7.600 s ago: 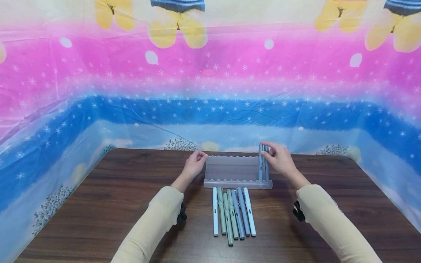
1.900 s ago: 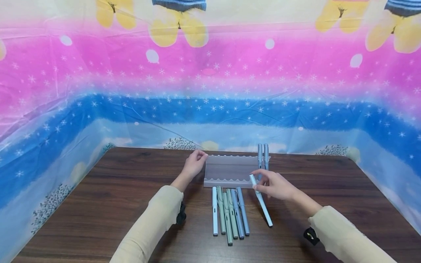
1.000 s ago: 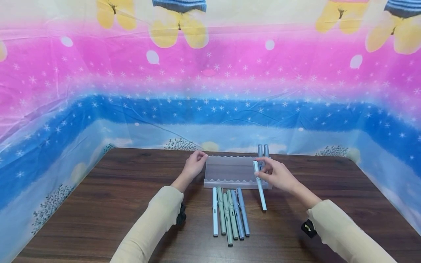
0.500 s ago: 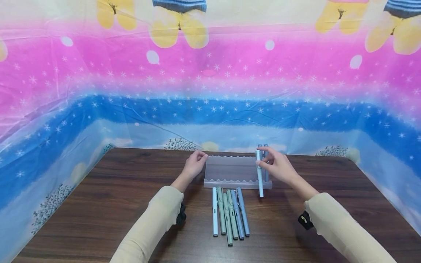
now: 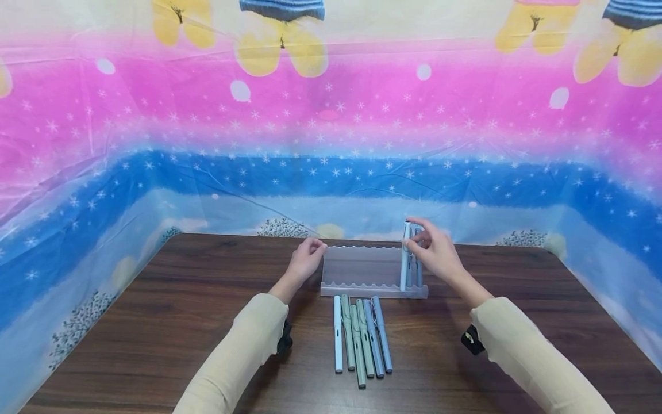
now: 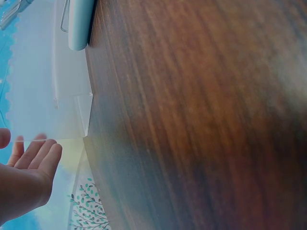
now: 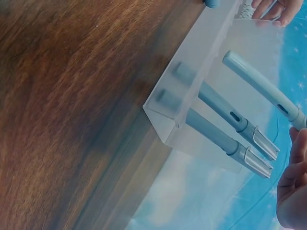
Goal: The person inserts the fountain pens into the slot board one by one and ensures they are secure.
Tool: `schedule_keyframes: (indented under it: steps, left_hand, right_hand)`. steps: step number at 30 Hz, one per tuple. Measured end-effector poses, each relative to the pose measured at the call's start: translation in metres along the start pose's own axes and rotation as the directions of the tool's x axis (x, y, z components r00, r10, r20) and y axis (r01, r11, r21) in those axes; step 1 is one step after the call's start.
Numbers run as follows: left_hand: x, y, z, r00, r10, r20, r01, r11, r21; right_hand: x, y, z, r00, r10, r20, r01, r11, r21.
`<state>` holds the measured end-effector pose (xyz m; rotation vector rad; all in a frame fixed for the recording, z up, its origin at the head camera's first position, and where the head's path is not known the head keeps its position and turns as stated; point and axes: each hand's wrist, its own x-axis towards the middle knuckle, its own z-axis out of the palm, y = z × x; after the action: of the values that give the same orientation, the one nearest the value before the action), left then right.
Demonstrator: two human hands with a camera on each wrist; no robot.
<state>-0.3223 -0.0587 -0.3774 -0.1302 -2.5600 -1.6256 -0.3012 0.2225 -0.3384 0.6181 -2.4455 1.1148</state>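
Observation:
A translucent pen stand (image 5: 362,265) with scalloped edges stands on the table. My left hand (image 5: 304,260) pinches its upper left corner; the left wrist view shows the fingers (image 6: 41,155) at the panel's edge. My right hand (image 5: 438,253) holds a pale blue pen (image 5: 404,265) by its capped upper end, nearly upright at the stand's right part. In the right wrist view, that pen's lower end (image 7: 235,60) looks just clear of the front lip. Two grey-blue pens, one (image 7: 223,106) beside the other (image 7: 211,129), stand in the rightmost slots.
Several pens lie side by side on the table before the stand: a pale blue one (image 5: 338,333), green ones (image 5: 357,345) and blue ones (image 5: 383,333). The brown wooden table (image 5: 207,276) ends at a patterned cloth backdrop (image 5: 331,172).
The right hand let go of a grey-blue pen in the stand, took the pale blue pen from the row's right end, then raised it and turned it upright at the stand. The left hand stayed put.

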Motion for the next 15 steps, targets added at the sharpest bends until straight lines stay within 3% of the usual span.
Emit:
schedule_keyframes:
  steps: [10, 15]
  left_hand:
    - [0.000, 0.000, 0.000, 1.000, 0.008, -0.002, -0.008, 1.000, -0.001]
    - [0.001, -0.001, 0.000, 1.000, 0.006, -0.004, -0.006, 1.000, -0.006]
  right_hand:
    - [-0.001, 0.005, 0.009, 0.993, -0.067, -0.093, 0.059, 0.995, -0.084]
    - [-0.002, 0.008, 0.013, 0.992, -0.087, -0.094, 0.075, 0.990, -0.118]
